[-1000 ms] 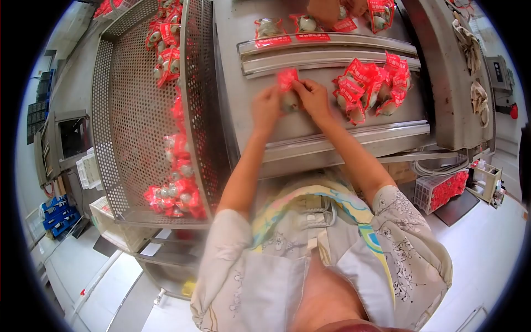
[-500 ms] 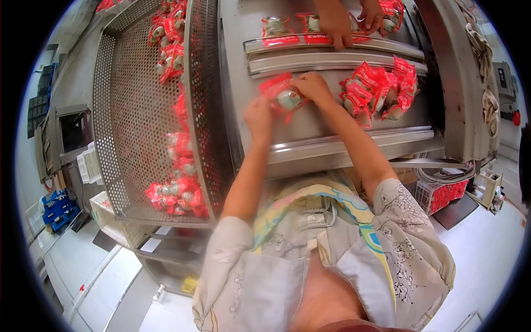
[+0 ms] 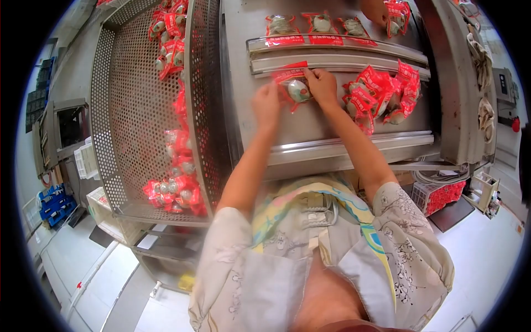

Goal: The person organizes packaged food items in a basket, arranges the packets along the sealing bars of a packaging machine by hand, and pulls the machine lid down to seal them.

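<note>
Between my two hands a red-and-clear plastic food pouch with a pale round item inside is held just above the steel work surface, short of the metal sealing bar. My left hand pinches its left edge, somewhat blurred. My right hand is closed on the pouch's upper right corner. To the right of my right hand lies a heap of similar red pouches. Beyond the bar, several pouches lie in a row with their red ends on the far rail.
On the left stands a perforated metal tray with red pouches along its right side. Another person's hand is at the far edge near a pouch. A metal rail runs along the near edge; a white crate sits lower right.
My hands and the pouch have shifted slightly away from me and to the right, toward the bar. The other person's hands have drawn back right from the row of pouches.
</note>
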Tool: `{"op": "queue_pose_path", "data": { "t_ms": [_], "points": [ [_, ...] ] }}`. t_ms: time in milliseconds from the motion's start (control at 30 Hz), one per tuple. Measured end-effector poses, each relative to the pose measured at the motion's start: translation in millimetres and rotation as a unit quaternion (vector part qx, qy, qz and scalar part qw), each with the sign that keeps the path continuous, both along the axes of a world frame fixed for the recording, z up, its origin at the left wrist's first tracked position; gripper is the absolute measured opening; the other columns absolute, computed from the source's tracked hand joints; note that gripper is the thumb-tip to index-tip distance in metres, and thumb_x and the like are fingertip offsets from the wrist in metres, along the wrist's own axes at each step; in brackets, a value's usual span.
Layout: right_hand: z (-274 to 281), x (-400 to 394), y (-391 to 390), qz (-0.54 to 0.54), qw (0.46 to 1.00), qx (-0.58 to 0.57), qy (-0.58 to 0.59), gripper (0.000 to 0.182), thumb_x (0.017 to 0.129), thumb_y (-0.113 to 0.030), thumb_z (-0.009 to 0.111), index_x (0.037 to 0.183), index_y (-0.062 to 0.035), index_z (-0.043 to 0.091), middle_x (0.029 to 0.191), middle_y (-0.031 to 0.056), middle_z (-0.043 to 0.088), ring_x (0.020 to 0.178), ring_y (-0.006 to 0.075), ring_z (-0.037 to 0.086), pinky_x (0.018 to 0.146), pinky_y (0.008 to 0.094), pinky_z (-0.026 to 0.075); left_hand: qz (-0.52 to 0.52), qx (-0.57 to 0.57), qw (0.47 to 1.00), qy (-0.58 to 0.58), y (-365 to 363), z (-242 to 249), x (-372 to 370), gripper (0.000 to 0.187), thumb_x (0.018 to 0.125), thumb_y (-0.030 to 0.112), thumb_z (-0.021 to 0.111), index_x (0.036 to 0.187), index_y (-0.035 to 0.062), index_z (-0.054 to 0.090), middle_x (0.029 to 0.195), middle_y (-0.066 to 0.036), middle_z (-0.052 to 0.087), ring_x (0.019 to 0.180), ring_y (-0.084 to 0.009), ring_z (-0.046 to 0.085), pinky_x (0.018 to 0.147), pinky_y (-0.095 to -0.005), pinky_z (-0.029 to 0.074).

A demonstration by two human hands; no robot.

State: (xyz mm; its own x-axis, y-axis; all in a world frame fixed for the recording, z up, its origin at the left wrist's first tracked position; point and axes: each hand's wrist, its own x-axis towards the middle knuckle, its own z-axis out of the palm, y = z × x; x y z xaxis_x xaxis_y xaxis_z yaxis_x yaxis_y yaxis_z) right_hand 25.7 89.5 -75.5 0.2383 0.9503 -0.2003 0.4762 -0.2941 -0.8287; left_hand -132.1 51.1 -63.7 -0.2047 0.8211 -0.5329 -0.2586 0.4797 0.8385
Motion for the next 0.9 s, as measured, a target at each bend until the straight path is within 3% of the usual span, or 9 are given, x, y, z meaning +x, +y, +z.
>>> {"op": "queue_pose_path", "data": {
  "t_ms": [167,267,367,567,667,700,733,800,900],
  "points": [
    [3.2,6.6,-8.5,-0.004,0.996,0.001,0.094,0.028,0.084,-0.028,0.064,0.080,-0.0005,0.067,0.070,0.0121,0.066,0.064,0.0286,0.062,0.062,0.0384,0.047,-0.043,0.063,0.984,0.160,6.8,7.6,-6.5,0.026,0.086,0.019,0.068,0.099,-0.0022,0.062,0.080,-0.004,0.067,0.065,-0.0069,0.059,0.058,-0.0207,0.048],
    [33.4,1.9,-13.2,-0.016,0.987,0.135,-0.087,0.019,0.081,-0.023,0.068,0.085,-0.0048,0.064,0.079,0.0083,0.063,0.075,0.0278,0.062,0.066,0.0392,0.048,-0.005,0.116,0.975,0.189,6.5,-3.5,-8.9,0.026,0.082,0.013,0.071,0.099,-0.0037,0.061,0.080,-0.004,0.066,0.066,-0.0066,0.058,0.059,-0.0206,0.047],
    [46.9,-6.2,8.1,0.061,0.934,0.267,-0.228,0.019,0.078,-0.021,0.070,0.089,-0.0086,0.060,0.084,0.0067,0.058,0.082,0.0263,0.060,0.068,0.0408,0.048,0.041,0.138,0.971,0.193,6.6,-15.0,-6.0,0.024,0.081,0.010,0.072,0.097,-0.0033,0.060,0.079,-0.004,0.064,0.067,-0.0071,0.057,0.061,-0.0211,0.047],
    [40.6,-7.5,33.5,0.089,0.967,0.173,-0.165,0.016,0.078,-0.018,0.069,0.089,-0.0091,0.062,0.089,0.0072,0.059,0.085,0.0288,0.060,0.070,0.0405,0.048,0.079,0.153,0.957,0.234,6.5,-4.4,-1.7,0.022,0.083,0.010,0.069,0.097,-0.0009,0.057,0.082,-0.003,0.059,0.072,-0.0092,0.054,0.064,-0.0232,0.046],
    [59.2,0.4,4.7,0.053,0.966,0.231,-0.101,0.013,0.078,-0.018,0.070,0.084,-0.0079,0.064,0.091,0.0081,0.061,0.085,0.0289,0.061,0.071,0.0389,0.049,0.098,0.219,0.911,0.334,-5.1,10.6,8.7,0.019,0.085,0.010,0.067,0.099,0.0010,0.057,0.085,-0.003,0.056,0.076,-0.0098,0.052,0.068,-0.0239,0.045],
    [79.1,5.4,-19.9,0.104,0.968,0.212,-0.089,0.017,0.078,-0.019,0.071,0.086,-0.0074,0.063,0.092,0.0091,0.062,0.084,0.0293,0.061,0.070,0.0391,0.049,0.096,0.247,0.909,0.321,-11.7,24.6,16.9,0.018,0.085,0.010,0.066,0.099,0.0017,0.057,0.083,-0.002,0.056,0.072,-0.0092,0.051,0.067,-0.0237,0.045],
    [99.2,9.6,-49.5,0.153,0.966,0.191,-0.077,0.020,0.077,-0.021,0.072,0.088,-0.0069,0.061,0.093,0.0102,0.062,0.083,0.0297,0.061,0.070,0.0393,0.048,0.047,0.255,0.926,0.274,-18.7,36.0,25.9,0.019,0.086,0.010,0.066,0.101,0.0023,0.057,0.083,-0.001,0.056,0.072,-0.0090,0.052,0.067,-0.0236,0.045],
    [117.4,34.8,-100.1,0.272,0.887,0.332,-0.172,0.038,0.073,-0.021,0.078,0.101,-0.0068,0.057,0.089,0.0104,0.060,0.077,0.0260,0.058,0.068,0.0355,0.048,-0.050,0.258,0.943,0.204,-33.0,42.0,46.0,0.021,0.087,0.011,0.065,0.105,0.0030,0.057,0.084,0.000,0.057,0.072,-0.0087,0.053,0.066,-0.0233,0.045],
    [121.8,72.6,-137.2,0.124,0.939,0.266,-0.178,0.043,0.070,-0.021,0.081,0.102,-0.0069,0.056,0.088,0.0109,0.058,0.080,0.0275,0.059,0.069,0.0370,0.048,-0.173,0.232,0.946,0.143,-47.7,44.2,80.4,0.024,0.089,0.013,0.064,0.109,0.0033,0.056,0.084,0.000,0.058,0.073,-0.0082,0.055,0.066,-0.0230,0.046]
  ]
}}
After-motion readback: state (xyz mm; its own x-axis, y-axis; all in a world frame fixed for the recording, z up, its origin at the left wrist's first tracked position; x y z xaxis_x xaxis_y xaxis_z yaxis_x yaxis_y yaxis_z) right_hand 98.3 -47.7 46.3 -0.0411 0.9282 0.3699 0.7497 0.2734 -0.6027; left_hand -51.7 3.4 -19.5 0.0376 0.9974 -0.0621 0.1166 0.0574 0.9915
